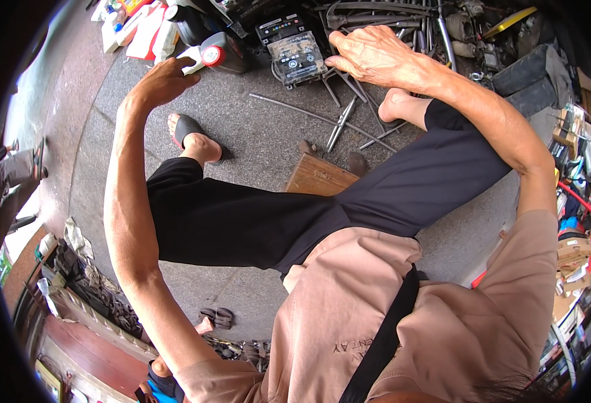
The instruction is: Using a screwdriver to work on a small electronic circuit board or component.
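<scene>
My left hand (163,82) is at the upper left, thumb and forefinger apart, beside a white piece (192,60) next to a red cap (213,56). I cannot tell whether the fingers touch the white piece. Behind the cap stands a dark grey jug (232,57). My right hand (369,55) is at the upper middle, its thumb and forefinger spread and pointing left. Its fingertips come close to the right edge of a dirty black battery-like box (297,59), and I see nothing held in it. Whether it touches the box is unclear.
Metal rods (341,125) lie crossed on the grey floor between my feet. A wooden stool (319,176) shows beneath my legs. Tools and greasy parts (467,30) crowd the upper right. Boxes and packages (577,258) are heaped at the right. A person's legs (19,171) show far left.
</scene>
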`<state>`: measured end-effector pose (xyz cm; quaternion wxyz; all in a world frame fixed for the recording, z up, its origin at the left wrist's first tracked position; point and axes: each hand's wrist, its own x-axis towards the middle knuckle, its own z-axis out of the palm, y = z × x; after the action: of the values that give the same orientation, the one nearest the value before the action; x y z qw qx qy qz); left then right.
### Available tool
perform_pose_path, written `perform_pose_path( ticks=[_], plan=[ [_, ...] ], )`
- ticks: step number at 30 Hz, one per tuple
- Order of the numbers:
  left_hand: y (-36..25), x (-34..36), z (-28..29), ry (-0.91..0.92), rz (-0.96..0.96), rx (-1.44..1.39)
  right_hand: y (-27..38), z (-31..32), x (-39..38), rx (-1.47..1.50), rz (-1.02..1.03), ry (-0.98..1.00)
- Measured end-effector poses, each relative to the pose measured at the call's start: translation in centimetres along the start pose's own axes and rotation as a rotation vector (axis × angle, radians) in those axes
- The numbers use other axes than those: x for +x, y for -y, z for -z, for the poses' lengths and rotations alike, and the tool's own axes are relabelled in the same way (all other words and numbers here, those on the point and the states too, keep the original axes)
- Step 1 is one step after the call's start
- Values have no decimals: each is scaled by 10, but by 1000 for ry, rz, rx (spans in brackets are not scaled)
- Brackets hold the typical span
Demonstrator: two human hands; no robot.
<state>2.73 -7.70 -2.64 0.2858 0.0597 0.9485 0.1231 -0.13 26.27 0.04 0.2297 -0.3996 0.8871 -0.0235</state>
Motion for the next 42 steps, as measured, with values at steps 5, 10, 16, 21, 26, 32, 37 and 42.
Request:
perform_pose_path(
  ticks=[5,10,16,21,26,32,37,42],
  plan=[
    [-13,4,8,83,71,15,-19,-22,0,-34,203,-363],
    [-14,2,8,85,79,15,-12,-19,-1,61,202,-281],
    [-10,6,5,78,66,8,-12,-15,-4,-21,131,-317],
    [-12,5,7,85,74,16,-13,-9,-3,42,223,-272],
    [-13,3,7,89,71,32,-3,-3,-3,36,21,-114],
    [-10,4,2,70,67,5,-15,-12,-2,53,204,-229],
    [0,5,2,-22,-38,1,-12,-15,1,97,250,-258],
    [1,4,-2,-11,-25,4,-11,-15,1,-22,92,-153]
  ],
)
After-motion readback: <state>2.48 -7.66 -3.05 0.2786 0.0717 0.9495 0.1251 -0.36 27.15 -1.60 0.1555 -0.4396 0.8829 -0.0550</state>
